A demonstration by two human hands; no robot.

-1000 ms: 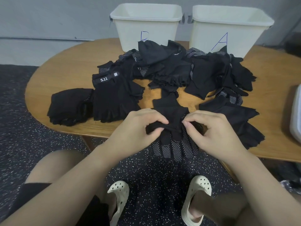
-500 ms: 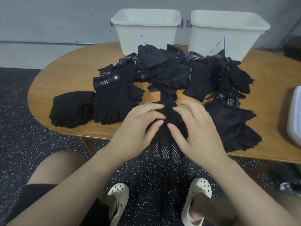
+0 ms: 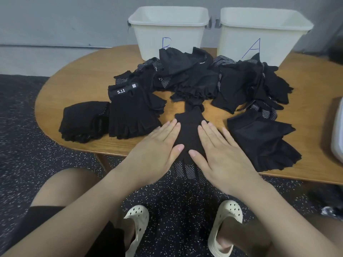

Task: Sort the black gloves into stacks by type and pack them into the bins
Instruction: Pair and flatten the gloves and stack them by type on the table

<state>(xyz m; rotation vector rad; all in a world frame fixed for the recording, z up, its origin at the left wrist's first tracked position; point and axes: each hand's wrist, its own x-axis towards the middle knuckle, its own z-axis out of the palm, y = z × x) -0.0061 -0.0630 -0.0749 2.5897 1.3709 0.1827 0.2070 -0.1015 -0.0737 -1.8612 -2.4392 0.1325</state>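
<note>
**Both our hands pressed flat on a black glove at the table edge**

We look down on an oval wooden table that fills the middle of the view, with speckled dark flooring below it. At the far edge stand two cream bins side by side: the left bin carries a partly hidden blue letter, the right bin a blue letter A. In front of them sprawls a loose pile of black gloves, some showing white-dotted palms. To the left lie two neater stacks, touching each other: a stack of fingerless gloves topped by one marked 5.11, and beside it, further left, a lower dark stack. To the right sits another stack of fingerless gloves, near the table's front edge.

Our forearms reach forward from the bottom corners and converge at the centre. Our left hand and right hand both lie palm down, fingers straight and spread slightly, pressing on a single black glove that lies between the stacks. Its cuff points towards the bins; its dotted fingers hang over the table's front edge. The thumbs angle inward, their tips close together but not touching. Below, our two feet wear cream perforated clogs
</note>
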